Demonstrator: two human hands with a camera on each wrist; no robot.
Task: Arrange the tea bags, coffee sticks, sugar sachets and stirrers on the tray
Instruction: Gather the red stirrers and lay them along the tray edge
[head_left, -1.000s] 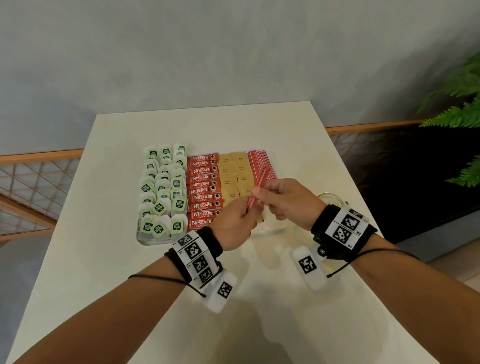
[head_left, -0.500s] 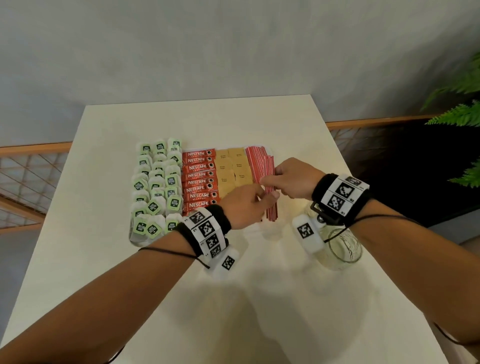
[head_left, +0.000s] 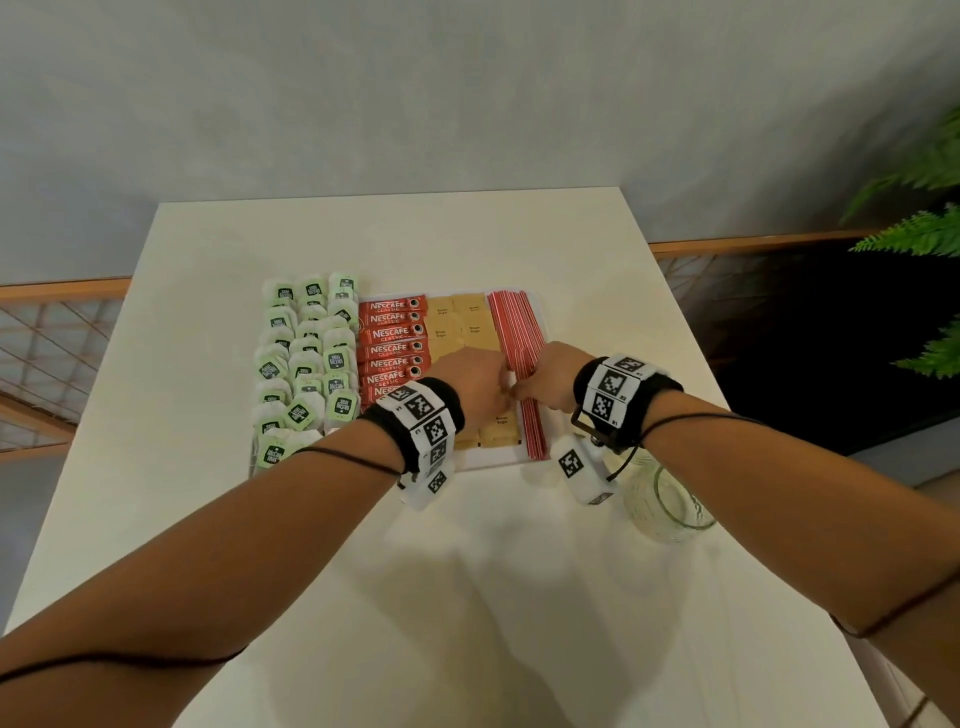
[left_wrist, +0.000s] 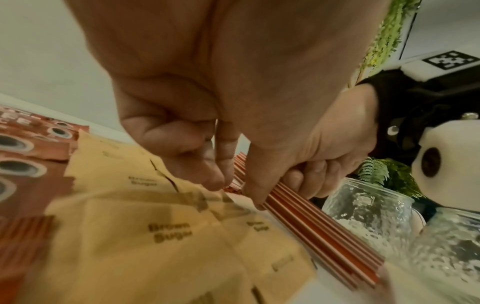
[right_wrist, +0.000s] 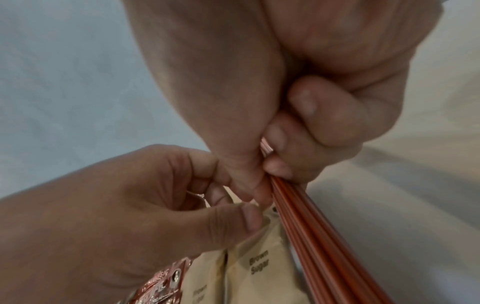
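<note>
The white tray (head_left: 493, 458) holds green-tagged tea bags (head_left: 306, 364) on the left, then red coffee sticks (head_left: 392, 332), tan brown-sugar sachets (head_left: 457, 317) and a column of red stirrers (head_left: 514, 322) on the right. Both hands meet low over the stirrer column. My right hand (head_left: 525, 387) pinches a bunch of stirrers (right_wrist: 306, 222) between thumb and curled fingers (right_wrist: 279, 170). My left hand (head_left: 496, 384) is curled beside it. Its fingertips (left_wrist: 215, 181) and thumb close on the same bunch (left_wrist: 311, 222) from the sachet side. The bunch's far end is hidden under the hands.
A clear glass jar (head_left: 670, 501) stands on the white table (head_left: 498, 597) just right of the tray's near corner, under my right wrist. A wooden railing and fern leaves (head_left: 919, 234) lie beyond the table's right edge.
Both hands have moved forward and down with the stirrer bunch, from above the tray's near edge onto the stirrer column at the right. The jar has come into view.
</note>
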